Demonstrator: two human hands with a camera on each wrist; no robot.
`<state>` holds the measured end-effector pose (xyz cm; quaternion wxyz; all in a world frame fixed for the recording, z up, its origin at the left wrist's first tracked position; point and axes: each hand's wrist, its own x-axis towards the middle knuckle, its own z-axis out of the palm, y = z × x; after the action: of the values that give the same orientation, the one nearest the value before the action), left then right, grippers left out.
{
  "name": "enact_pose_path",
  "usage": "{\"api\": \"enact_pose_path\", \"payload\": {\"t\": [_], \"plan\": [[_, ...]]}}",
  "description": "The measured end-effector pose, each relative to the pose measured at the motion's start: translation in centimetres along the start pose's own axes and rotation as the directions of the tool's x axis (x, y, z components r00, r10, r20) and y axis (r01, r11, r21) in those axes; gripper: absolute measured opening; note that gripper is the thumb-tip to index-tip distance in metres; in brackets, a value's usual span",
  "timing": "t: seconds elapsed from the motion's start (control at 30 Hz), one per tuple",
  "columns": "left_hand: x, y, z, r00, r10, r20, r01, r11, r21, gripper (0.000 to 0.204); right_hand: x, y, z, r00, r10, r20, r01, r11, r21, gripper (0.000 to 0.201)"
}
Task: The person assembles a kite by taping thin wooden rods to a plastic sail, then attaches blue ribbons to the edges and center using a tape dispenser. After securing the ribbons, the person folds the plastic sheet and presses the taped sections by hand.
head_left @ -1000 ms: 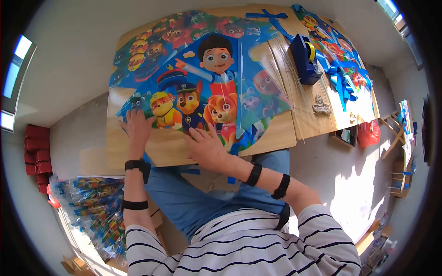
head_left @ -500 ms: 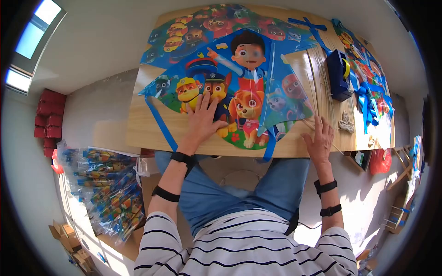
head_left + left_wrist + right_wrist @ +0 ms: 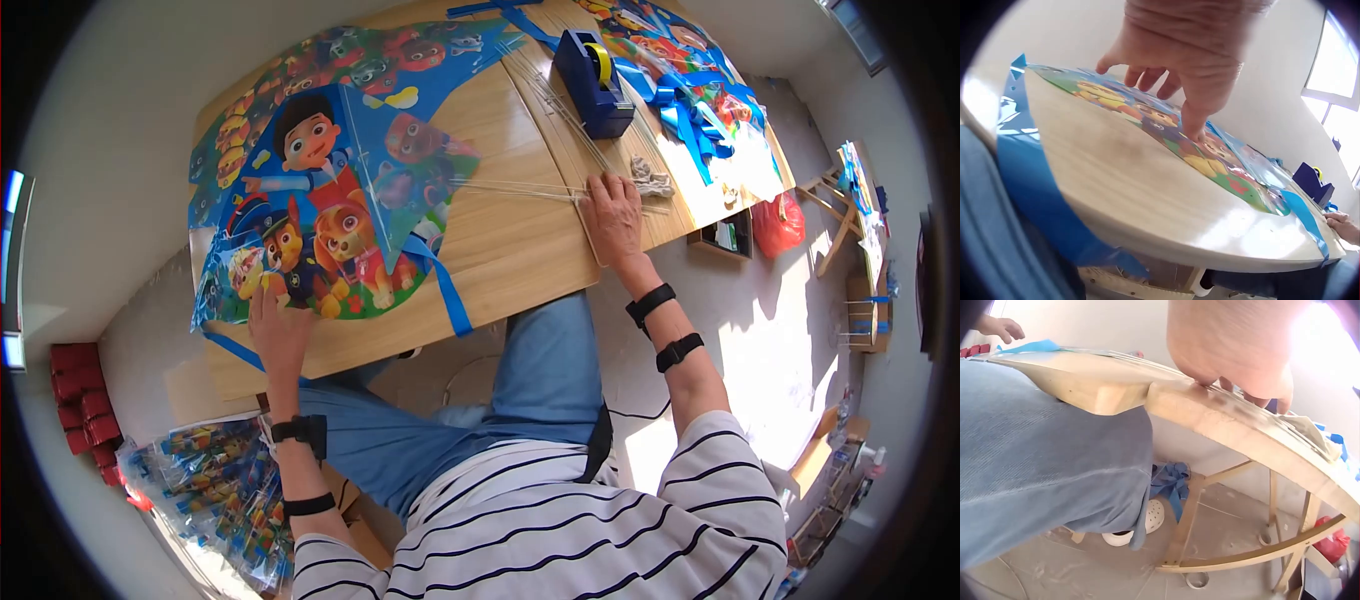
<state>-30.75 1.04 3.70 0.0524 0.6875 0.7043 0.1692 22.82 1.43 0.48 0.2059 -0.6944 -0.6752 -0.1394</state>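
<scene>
A printed kite sheet [image 3: 340, 255] with cartoon figures lies on the wooden table, its blue ribbon tails [image 3: 447, 290] hanging past the front edge. My left hand [image 3: 279, 328] rests on its lower left part; in the left wrist view the fingers spread, thumb tip down on the print. Over to the right, my right hand [image 3: 613, 218] reaches down to thin clear rods [image 3: 520, 188] lying beside the kite across the table's seam. In the right wrist view its fingertips are down among the rods, with no rod visibly lifted.
A blue tape dispenser [image 3: 590, 85] with yellow tape stands beyond my right hand, near a small beige lump [image 3: 650, 178]. More printed sheets and blue ribbons [image 3: 690, 125] cover the right side. Bagged kites [image 3: 215, 495] lie at lower left; a red bag [image 3: 778, 225] sits beyond the table.
Both hands were on the kite's lower part; the right hand has since moved right to the rods. The left hand has shifted along the print. The head view has turned.
</scene>
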Motion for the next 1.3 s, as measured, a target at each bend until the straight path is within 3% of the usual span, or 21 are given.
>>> {"api": "enact_pose_path", "payload": {"t": [0.1, 0.17, 0.27, 0.37, 0.47, 0.57, 0.7, 0.77, 0.87, 0.97, 1.0, 1.07, 1.17, 1.23, 1.3], "plan": [[-4.9, -4.7, -0.4, 0.972, -0.133, -0.194, 0.133, 0.991, -0.014, 0.062, 0.4, -0.6, -0.3, 1.0, 0.012, -0.015, -0.011, 0.998, 0.061, 0.027], [-7.7, -5.3, -1.2, 0.914, -0.323, -0.245, 0.341, 0.939, 0.034, 0.063, 0.8, -0.9, -0.1, 1.0, -0.001, -0.019, 0.003, 0.996, 0.087, 0.019], [-9.8, -5.2, -1.2, 0.824, -0.546, -0.153, 0.528, 0.837, -0.141, 0.064, 1.3, -0.5, 0.5, 1.0, -0.021, 0.017, 0.02, 0.997, 0.071, 0.01], [-9.7, -3.6, -1.3, 0.796, -0.584, -0.16, 0.575, 0.812, -0.103, 0.064, 1.5, 0.1, 1.2, 0.997, -0.042, 0.07, 0.04, 0.999, 0.032, 0.006], [-9.1, -3.3, -1.2, 0.797, -0.573, -0.188, 0.567, 0.819, -0.092, 0.061, 1.6, 0.8, 1.7, 0.995, -0.092, 0.049, 0.092, 0.996, -0.008, 0.005], [-9.5, -7.6, 0.5, 0.842, -0.493, -0.217, 0.491, 0.868, -0.07, 0.055, 2.5, 1.2, 1.9, 0.995, -0.096, -0.004, 0.096, 0.992, -0.078, 0.004], [-9.1, -7.5, 0.5, 0.819, -0.546, -0.176, 0.542, 0.837, -0.072, 0.048, 4.2, 1.7, 3.2, 0.999, 0.004, -0.032, -0.008, 0.994, -0.111, 0.004], [-9.1, -7.9, 0.7, 0.808, -0.569, -0.152, 0.563, 0.822, -0.083, 0.046, 4.5, 2.4, 3.8, 1.0, -0.029, 0.004, 0.029, 0.993, -0.112, 0.005], [-8.8, -6.9, 0.9, 0.827, -0.5, -0.257, 0.514, 0.858, -0.014, 0.043, 3.9, 3.1, 3.7, 0.995, -0.091, 0.037, 0.095, 0.987, -0.126, 0.006], [-7.4, -4.8, 0.0, 0.838, -0.511, -0.193, 0.53, 0.846, 0.059, 0.042, 2.3, 3.2, 2.6, 0.993, -0.101, 0.068, 0.111, 0.982, -0.156, 0.009], [-7.6, -6.1, 0.4, 0.851, -0.485, -0.202, 0.501, 0.865, 0.036, 0.041, 2.2, 3.1, 2.3, 0.992, -0.097, 0.078, 0.109, 0.981, -0.161, 0.009], [-7.5, -9.9, 1.4, 0.876, -0.426, -0.228, 0.436, 0.9, -0.006, 0.039, 2.4, 3.6, 2.6, 0.998, -0.044, 0.035, 0.05, 0.974, -0.22, 0.01], [-7.2, -9.8, 0.5, 0.825, -0.547, -0.142, 0.525, 0.835, -0.163, 0.035, 3.4, 3.6, 3.2, 0.998, 0.042, 0.037, -0.031, 0.965, -0.262, 0.006], [-7.2, -11.7, 0.0, 0.849, -0.477, -0.228, 0.471, 0.878, -0.083, 0.028, 4.6, 3.2, 3.2, 0.992, 0.097, 0.078, -0.07, 0.952, -0.298, 0.005], [-6.3, -13.9, -2.1, 0.861, -0.428, -0.276, 0.46, 0.885, 0.064, 0.021, 5.6, 3.0, 3.8, 0.99, 0.139, 0.026, -0.123, 0.937, -0.326, 0.005]]}}
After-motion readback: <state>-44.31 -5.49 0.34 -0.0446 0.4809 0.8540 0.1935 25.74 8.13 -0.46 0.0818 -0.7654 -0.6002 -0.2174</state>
